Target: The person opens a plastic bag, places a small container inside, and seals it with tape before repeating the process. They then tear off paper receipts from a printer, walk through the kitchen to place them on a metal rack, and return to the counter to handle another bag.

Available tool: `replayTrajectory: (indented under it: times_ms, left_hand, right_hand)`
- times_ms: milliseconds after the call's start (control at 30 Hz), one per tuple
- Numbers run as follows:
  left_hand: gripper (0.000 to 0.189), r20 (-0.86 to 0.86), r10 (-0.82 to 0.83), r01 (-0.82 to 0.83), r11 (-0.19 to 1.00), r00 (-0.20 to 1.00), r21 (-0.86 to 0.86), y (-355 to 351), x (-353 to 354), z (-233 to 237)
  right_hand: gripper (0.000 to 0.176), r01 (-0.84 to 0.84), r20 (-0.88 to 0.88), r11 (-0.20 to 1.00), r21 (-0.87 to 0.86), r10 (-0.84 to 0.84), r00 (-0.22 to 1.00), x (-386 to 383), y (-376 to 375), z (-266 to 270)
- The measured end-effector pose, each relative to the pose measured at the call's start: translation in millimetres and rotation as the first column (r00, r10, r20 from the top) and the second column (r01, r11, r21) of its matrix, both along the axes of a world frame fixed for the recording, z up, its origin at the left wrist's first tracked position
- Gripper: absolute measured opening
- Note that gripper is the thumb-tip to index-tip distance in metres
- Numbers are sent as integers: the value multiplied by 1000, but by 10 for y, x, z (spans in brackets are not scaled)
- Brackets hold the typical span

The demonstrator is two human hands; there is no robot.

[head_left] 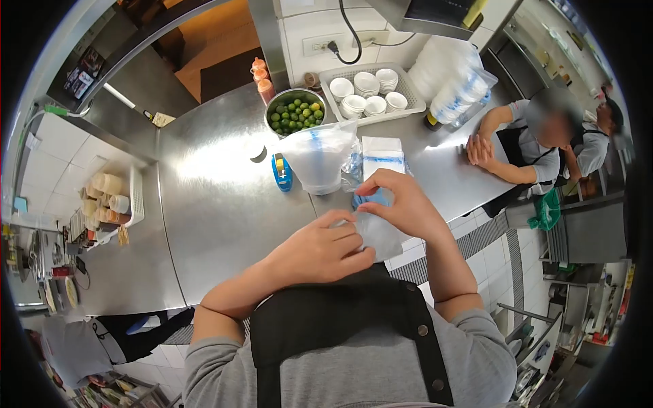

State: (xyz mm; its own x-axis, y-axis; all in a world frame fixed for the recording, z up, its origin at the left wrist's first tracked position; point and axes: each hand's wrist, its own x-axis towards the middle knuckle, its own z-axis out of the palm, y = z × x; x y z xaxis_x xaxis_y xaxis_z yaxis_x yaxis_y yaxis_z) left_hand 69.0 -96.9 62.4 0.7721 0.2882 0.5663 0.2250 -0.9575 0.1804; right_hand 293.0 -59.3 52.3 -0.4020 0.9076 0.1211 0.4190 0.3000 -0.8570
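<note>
Left hand [318,247] touches a plastic bag [382,239], right hand [403,200] curls thumb toward finger near its top; whether either grip pinches it, I cannot tell

passage: bare steel counter [224,224], left of blue dispenser [281,172] | blocked ahead: plastic bags [316,163], lime bowl [267,124] | right: co-worker's forearms [511,175]

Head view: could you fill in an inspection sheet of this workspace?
Surface: metal counter, bright glare in places.
Job's things: translucent bag at the hands.
Clutter: green fruits, blue tool, white dishes, orange bottles.
Hands: left hand and right hand at the bag; exact grip unclear.
Cables: black cable plugged into a wall outlet.
Surroundings: two people at image right, another person lower left.
</note>
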Motion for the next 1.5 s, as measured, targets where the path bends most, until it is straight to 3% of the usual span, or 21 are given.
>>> replayTrajectory:
  times_ms: [33,133,233,333,433,467,567,633,700,800,900,1033,1100,1133,1167,1233,1267,1300,1367,1400,1500]
  left_hand:
    - [16,6,26,-26,1000,1000,6,40,-16,-32]
    - [19,138,61,-68,997,989,43,137,-77,-151]
    - [19,166,49,-49,999,985,-5,171,-216,-164]
    - [12,207,126,-86,978,970,-191,243,-374,-87]
    - [9,205,368,-262,873,907,-411,365,-458,-118]
    - [10,181,461,-333,814,869,-476,422,-486,-155]
    - [9,179,550,-316,684,816,-658,562,-585,-229]
    - [8,262,644,-354,663,718,-660,650,-550,-245]
    - [3,309,727,-433,636,613,-638,764,-454,-198]
    - [5,340,757,-424,613,559,-667,987,-327,-322]
    - [10,218,805,-356,464,552,-811,1124,-335,-398]
    - [13,41,768,-125,156,639,-980,1302,-494,-364]
    - [16,9,750,-34,42,662,-999,1465,-598,-495]
    - [17,-1,738,12,-13,674,-1000,1525,-630,-624]
    - [17,37,737,130,-69,674,-989,1567,-634,-838]
    - [27,-51,775,79,-129,629,-988,1539,-510,-1224]
    - [31,-88,788,89,-178,610,-980,1542,-475,-1408]
    - [27,-109,758,-1,-142,643,-990,1455,-435,-1402]
    - [30,-30,811,-95,32,585,-995,1392,-362,-1685]
    - [32,17,834,-143,114,552,-983,1350,-331,-1801]
    - [31,15,867,-301,189,498,-935,1261,-386,-1851]
  right_hand:
    - [21,-51,-13,991,127,53,998,-21,-17,52]
    - [15,-233,-188,967,99,248,950,-121,-140,390]
    - [9,-358,-51,931,71,362,931,-187,-75,331]
    - [14,-315,20,943,107,315,949,-35,108,128]
    - [11,-92,-233,990,-110,65,970,-27,292,35]
    - [9,-104,-243,991,-89,80,967,-39,357,-24]
    - [6,-89,-262,995,-45,74,962,-103,530,-147]
    - [6,-6,-257,999,-52,-8,966,-207,593,-161]
    - [6,165,-261,985,55,-145,954,-361,652,-106]
    - [6,321,-222,945,59,-301,927,-486,812,-237]
    - [7,321,-261,936,-142,-348,900,-507,989,-501]
    - [6,148,-426,847,-511,-399,812,-483,1171,-794]
    - [12,79,-472,800,-595,-426,772,-531,1168,-860]
    - [16,43,-492,776,-629,-441,751,-549,1166,-891]
    - [18,40,-515,842,-538,-365,776,-545,1162,-999]
    - [21,24,-531,941,-338,-212,820,-512,1126,-1244]
    - [22,85,-458,891,-447,-310,833,-528,1079,-1252]
    - [24,151,-374,824,-546,-402,836,-566,1028,-1255]
    - [26,262,-218,686,-679,-529,820,-595,1029,-1474]
    - [26,266,-228,731,-629,-501,835,-573,1038,-1631]
    - [28,284,-282,854,-436,-429,858,-494,1052,-1789]
